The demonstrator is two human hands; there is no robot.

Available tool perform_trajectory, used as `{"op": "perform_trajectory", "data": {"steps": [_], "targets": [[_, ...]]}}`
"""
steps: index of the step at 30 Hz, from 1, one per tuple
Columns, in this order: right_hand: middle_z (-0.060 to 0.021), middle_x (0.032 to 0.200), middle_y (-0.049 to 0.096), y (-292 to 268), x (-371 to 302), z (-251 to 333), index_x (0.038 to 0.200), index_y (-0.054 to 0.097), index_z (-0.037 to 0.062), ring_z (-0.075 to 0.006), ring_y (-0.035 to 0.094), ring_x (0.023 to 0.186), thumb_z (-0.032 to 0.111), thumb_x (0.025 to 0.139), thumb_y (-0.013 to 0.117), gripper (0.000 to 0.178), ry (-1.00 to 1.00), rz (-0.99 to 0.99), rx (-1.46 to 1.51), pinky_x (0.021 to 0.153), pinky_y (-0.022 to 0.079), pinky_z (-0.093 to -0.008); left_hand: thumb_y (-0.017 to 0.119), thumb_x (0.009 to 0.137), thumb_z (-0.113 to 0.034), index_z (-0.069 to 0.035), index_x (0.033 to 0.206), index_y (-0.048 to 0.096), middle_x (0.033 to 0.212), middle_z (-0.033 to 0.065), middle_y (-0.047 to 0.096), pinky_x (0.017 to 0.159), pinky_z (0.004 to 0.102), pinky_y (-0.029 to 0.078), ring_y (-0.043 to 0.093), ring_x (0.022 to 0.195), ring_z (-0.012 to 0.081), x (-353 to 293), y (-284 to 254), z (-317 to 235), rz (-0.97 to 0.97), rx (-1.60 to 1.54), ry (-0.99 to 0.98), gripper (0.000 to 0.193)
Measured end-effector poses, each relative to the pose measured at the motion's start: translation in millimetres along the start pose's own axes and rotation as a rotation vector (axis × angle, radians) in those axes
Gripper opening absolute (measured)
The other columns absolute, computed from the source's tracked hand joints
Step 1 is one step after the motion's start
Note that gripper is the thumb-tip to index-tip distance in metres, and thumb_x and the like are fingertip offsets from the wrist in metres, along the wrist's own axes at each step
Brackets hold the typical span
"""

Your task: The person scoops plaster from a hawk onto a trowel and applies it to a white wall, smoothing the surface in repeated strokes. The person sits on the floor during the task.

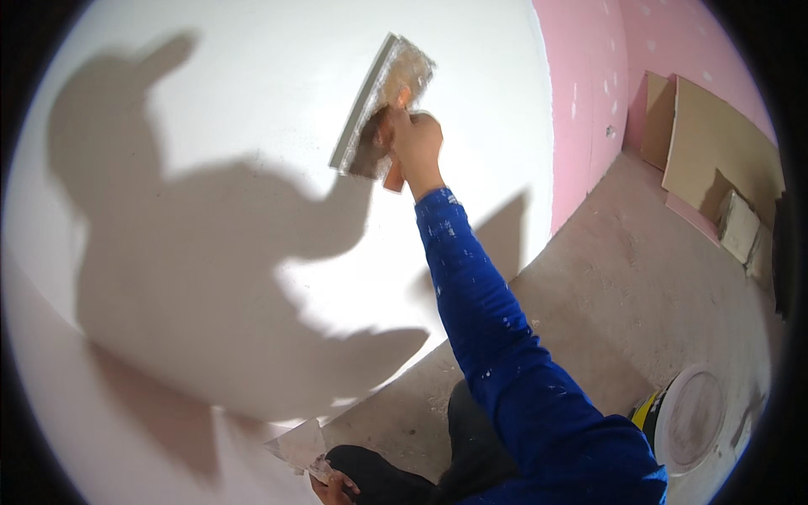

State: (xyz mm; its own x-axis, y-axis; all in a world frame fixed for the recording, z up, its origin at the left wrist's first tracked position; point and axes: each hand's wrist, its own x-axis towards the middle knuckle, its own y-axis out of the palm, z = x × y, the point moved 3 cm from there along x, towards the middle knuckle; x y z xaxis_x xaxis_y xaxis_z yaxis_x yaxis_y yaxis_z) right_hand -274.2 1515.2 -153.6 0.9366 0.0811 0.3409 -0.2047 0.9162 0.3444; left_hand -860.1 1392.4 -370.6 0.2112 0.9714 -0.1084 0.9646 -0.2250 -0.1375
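My right hand (418,150), at the end of an outstretched blue sleeve, is wrapped round the orange handle of a wide putty knife (410,69). Its long blade edge is tilted and lies against, or very close to, the white-coated wall (269,67); smears cover the back of the blade. Low in the picture, beside my dark trouser leg, my left hand (333,487) grips a smaller putty knife (300,444) with a pale, smeared blade. That knife's handle is mostly hidden by the fingers.
Pink wall (585,101) with white spots adjoins the white coat on the right. Tan boards (724,139) lean in the far corner, with a pale block-like package (739,227) against them. A round bucket (692,421) stands on the dusty floor (614,261). My shadow darkens the left wall.
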Motion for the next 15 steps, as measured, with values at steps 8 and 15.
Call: {"op": "perform_trajectory", "data": {"steps": [8, 15], "targets": [[-0.0279, 0.088, 0.07, 79, -27, 176, 0.093, 0.067, -0.0067, -0.0442, 0.069, 0.086, 0.022, 0.09, 0.064, 0.029, -0.25, 0.122, 0.094, 0.08, 0.056, -0.0482, 0.06, 0.091, -0.028, -0.001, 0.133, 0.047, 0.091, 0.0072, 0.055, 0.059, 0.0296, 0.047, 0.053, 0.071, 0.0132, -5, 37, -32, -0.056, 0.042, 0.092, 0.052], [-0.0118, 0.076, 0.069, 14, -146, 67, 0.098, 0.067, -0.004, -0.017, 0.062, 0.061, 0.032, 0.095, 0.068, 0.036, 0.011, 0.574, 0.439, 0.058, 0.051, -0.031, 0.069, 0.079, -0.015, 0.004, 0.124, 0.046, 0.065, 0.0045, 0.053, 0.038, 0.0261, 0.044, 0.05, 0.045, 0.0134, 17, 17, -64, 0.037, -0.142, 0.215, 0.053]]}}
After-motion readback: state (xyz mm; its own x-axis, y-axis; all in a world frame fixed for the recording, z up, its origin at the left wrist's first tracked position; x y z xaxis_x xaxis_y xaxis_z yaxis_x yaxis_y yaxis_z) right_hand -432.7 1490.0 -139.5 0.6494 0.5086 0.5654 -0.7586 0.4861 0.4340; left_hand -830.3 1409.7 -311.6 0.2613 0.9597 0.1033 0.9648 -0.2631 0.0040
